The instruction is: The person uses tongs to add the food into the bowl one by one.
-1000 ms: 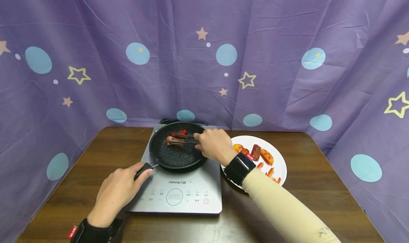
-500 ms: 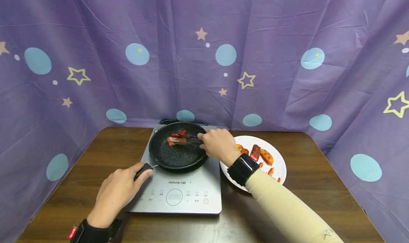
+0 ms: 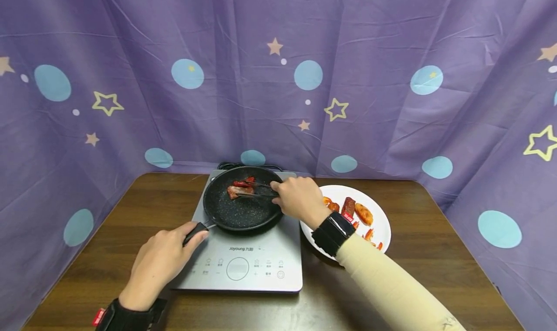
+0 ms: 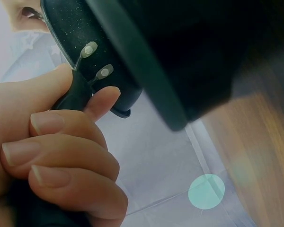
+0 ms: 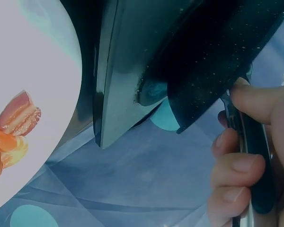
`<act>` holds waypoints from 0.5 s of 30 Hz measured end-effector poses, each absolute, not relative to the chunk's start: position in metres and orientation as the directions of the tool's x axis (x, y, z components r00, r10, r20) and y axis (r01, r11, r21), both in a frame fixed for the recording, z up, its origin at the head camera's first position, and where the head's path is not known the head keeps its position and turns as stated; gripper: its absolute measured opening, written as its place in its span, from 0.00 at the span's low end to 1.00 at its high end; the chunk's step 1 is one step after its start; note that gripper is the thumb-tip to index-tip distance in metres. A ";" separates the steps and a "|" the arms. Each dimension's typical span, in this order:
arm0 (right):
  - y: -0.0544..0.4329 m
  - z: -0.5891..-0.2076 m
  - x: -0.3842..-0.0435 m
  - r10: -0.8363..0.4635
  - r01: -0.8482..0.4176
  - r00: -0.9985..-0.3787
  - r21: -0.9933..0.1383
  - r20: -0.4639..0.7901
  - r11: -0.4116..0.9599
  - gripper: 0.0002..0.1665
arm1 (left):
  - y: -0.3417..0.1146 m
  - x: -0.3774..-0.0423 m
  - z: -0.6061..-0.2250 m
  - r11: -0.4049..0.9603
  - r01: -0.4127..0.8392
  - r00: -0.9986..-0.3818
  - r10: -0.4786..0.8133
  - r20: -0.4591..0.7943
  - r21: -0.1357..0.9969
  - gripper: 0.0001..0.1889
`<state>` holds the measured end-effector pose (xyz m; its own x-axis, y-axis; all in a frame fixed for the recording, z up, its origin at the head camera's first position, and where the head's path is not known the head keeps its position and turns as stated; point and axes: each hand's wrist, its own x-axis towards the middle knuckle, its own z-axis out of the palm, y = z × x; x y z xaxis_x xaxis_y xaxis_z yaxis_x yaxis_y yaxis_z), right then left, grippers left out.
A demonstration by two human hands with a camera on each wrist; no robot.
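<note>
My left hand (image 3: 158, 256) grips the black handle (image 3: 194, 232) of a dark speckled frying pan (image 3: 235, 216). In the left wrist view its fingers curl round that handle (image 4: 76, 93). Over the pan's right rim, my right hand (image 3: 300, 199) holds a pair of tongs (image 3: 263, 195), its thumb and fingers wrapped on the dark-and-metal grips (image 5: 256, 163). Both tong arms reach into the pan, apart from each other. The upper arm's tip overlaps a red piece of food (image 3: 240, 183); the lower one overlaps a pinkish-brown piece of meat (image 3: 235, 192).
The pan sits on a silver induction cooker (image 3: 243, 285) with touch controls at its front. To the right, a white plate (image 3: 383, 222) bears several pieces of food, partly hidden by my right wrist. A wooden table (image 3: 435, 253) lies beneath; a purple curtain (image 3: 370, 41) hangs behind.
My right hand and the tongs have shifted slightly to the right, with the tips drawn back a little across the food. My left hand and the pan have stayed put.
</note>
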<state>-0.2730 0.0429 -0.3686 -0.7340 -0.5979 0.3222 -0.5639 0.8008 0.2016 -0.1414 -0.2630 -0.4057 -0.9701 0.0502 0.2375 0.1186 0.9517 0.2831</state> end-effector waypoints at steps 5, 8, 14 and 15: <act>0.060 -0.362 -0.265 -0.591 -0.575 -0.729 0.159 0.344 0.802 0.17 | -0.263 -0.141 -0.406 0.951 0.123 -0.968 0.053 0.244 0.283 0.28; 0.078 -0.355 -0.260 -0.574 -0.576 -0.733 0.115 0.364 0.809 0.16 | -0.263 -0.141 -0.406 0.950 0.127 -0.968 0.056 0.246 0.284 0.28; 0.124 -0.341 -0.248 -0.498 -0.525 -0.784 0.030 0.370 0.850 0.22 | -0.262 -0.142 -0.406 0.950 0.115 -0.973 0.048 0.226 0.291 0.30; 0.131 -0.340 -0.246 -0.484 -0.513 -0.794 0.022 0.367 0.858 0.25 | -0.261 -0.142 -0.406 0.949 0.113 -0.974 0.048 0.222 0.293 0.30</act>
<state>-0.2458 0.1313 -0.3398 -0.7945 -0.4839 0.3670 -0.5126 0.8584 0.0221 -0.1417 -0.2614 -0.4058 -0.9739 0.0477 0.2220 0.1133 0.9493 0.2932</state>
